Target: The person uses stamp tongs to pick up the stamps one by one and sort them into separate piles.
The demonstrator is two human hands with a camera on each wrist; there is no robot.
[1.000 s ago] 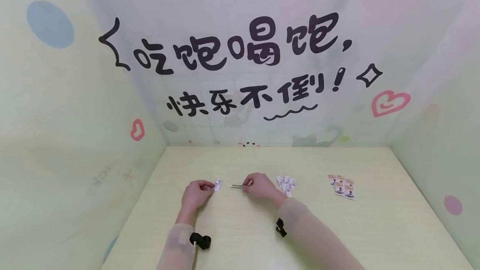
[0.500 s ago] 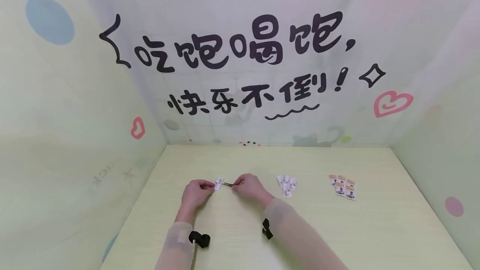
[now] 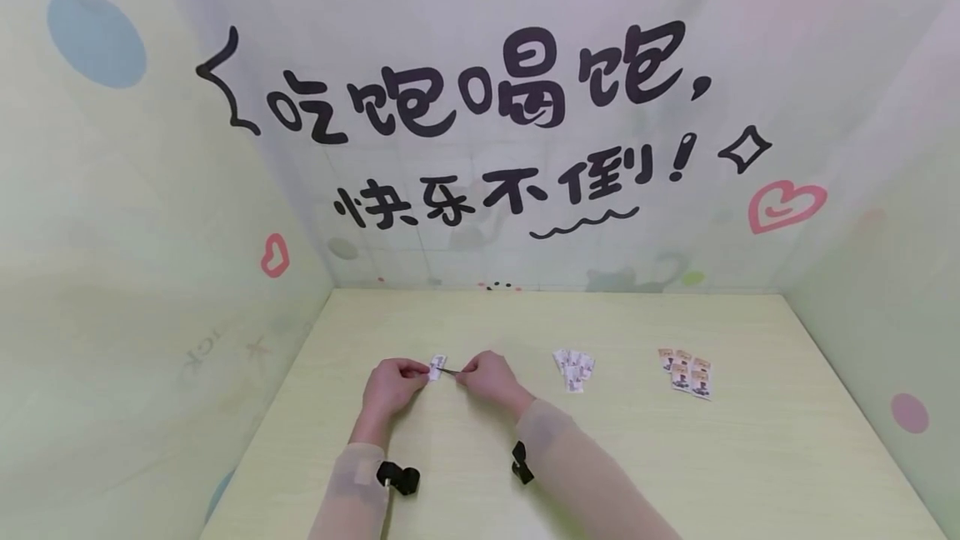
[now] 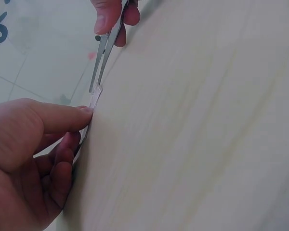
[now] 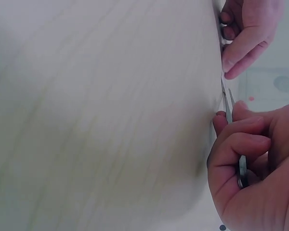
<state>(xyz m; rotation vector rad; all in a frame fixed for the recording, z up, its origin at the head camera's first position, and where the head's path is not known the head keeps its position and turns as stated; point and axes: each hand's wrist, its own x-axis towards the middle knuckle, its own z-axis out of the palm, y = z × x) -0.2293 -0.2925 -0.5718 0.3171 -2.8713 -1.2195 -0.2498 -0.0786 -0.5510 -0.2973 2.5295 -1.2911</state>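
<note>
Between its thumb and fingers, my left hand [image 3: 393, 387] pinches the lower left edge of a small white piece with purple print [image 3: 438, 363], flat like a packet or card. My right hand [image 3: 491, 380] grips slim metal tweezers [image 4: 105, 57] that point left. In the head view their tips overlap the printed piece. The left wrist view shows the two tweezer arms slightly apart, with the tips right at the upper end of the piece [image 4: 96, 94]. Curled fingers of the right hand [image 5: 265, 159] hide part of the tweezers in the right wrist view.
Several similar white-and-purple pieces [image 3: 573, 372] lie in an overlapping group right of the right hand. Farther right lies a group of several orange-topped printed pieces [image 3: 690, 377]. The pale wooden table [image 3: 465, 473] meets printed walls at the back and sides.
My right hand has moved left with the tweezers, from a gap beside the printed piece to over it. The left hand keeps its pinch in nearly the same place.
</note>
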